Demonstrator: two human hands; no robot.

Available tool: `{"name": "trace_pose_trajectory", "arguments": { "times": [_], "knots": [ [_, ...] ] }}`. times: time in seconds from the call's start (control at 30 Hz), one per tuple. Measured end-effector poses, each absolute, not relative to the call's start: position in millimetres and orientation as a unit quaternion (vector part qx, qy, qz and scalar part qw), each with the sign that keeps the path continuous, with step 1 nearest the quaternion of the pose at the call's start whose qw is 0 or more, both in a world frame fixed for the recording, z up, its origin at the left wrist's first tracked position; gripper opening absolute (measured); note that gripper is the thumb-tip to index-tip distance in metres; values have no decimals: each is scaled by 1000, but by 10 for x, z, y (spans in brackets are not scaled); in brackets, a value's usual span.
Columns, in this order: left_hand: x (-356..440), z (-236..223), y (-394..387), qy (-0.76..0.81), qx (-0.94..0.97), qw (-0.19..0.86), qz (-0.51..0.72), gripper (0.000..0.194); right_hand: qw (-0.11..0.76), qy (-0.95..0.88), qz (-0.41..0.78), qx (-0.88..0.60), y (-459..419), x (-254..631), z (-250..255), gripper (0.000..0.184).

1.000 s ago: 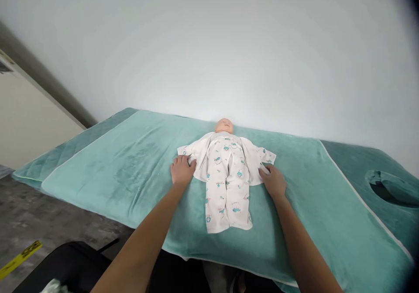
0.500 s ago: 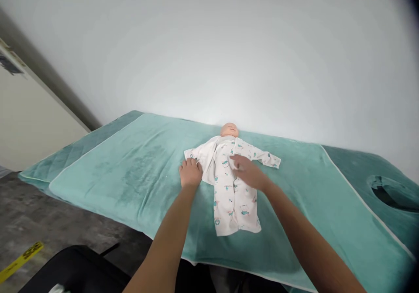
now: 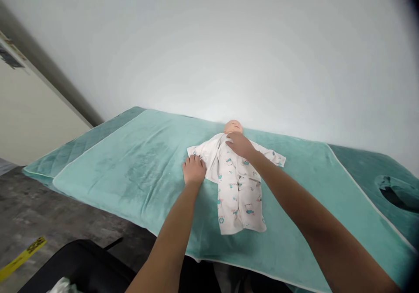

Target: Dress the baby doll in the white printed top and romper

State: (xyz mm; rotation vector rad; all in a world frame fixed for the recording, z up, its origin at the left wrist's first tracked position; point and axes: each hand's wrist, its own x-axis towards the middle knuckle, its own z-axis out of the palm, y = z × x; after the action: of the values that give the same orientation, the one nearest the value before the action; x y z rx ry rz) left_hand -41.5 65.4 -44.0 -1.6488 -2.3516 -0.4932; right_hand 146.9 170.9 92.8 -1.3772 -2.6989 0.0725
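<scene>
A baby doll (image 3: 233, 126) lies on its back, head towards the wall, with its arms out to the sides. White baby pajamas (image 3: 240, 201) with small teal and pink prints cover its body, and the left front panel lies spread outward. My left hand (image 3: 194, 169) rests palm down by the sleeve on the left, fingers apart and touching the cloth's edge. Across the doll's upper chest, just below the chin, lies my right hand (image 3: 240, 145), its fingers loosely bent on the collar. It hides part of the neckline.
A teal padded cover (image 3: 131, 175) spreads over the bed, which has a face hole (image 3: 397, 192) at the right end. Behind stands a white wall (image 3: 209, 57). A black chair (image 3: 81, 267) is at the lower left, near yellow tape (image 3: 24, 258) on the floor.
My right hand has moved up from the doll's belly to its upper chest near the neck. My left hand stays by the sleeve. The view has shifted slightly.
</scene>
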Motion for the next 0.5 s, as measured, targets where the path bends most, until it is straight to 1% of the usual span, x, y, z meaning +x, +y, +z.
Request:
{"name": "trace_pose_trajectory", "arguments": {
  "times": [0.07, 0.2, 0.3, 0.37, 0.5],
  "knots": [
    [-413, -447, 659, -806, -557, 117, -162, 33, 9, -887, 12, -461, 1893, 1297, 933, 34],
    [-420, -458, 662, -805, -558, 117, -166, 33, -88, -871, 27, -482, 2148, 1014, 922, 40],
    [-430, -454, 658, -800, -563, 115, -170, 33, -157, -870, 49, -465, 2259, 848, 930, 34],
    [-432, -448, 656, -801, -562, 116, -171, 32, -170, -877, 55, -445, 2305, 776, 929, 29],
    [-430, -441, 653, -800, -562, 116, -175, 31, -165, -888, 57, -425, 2345, 746, 897, 19]
  ]
}}
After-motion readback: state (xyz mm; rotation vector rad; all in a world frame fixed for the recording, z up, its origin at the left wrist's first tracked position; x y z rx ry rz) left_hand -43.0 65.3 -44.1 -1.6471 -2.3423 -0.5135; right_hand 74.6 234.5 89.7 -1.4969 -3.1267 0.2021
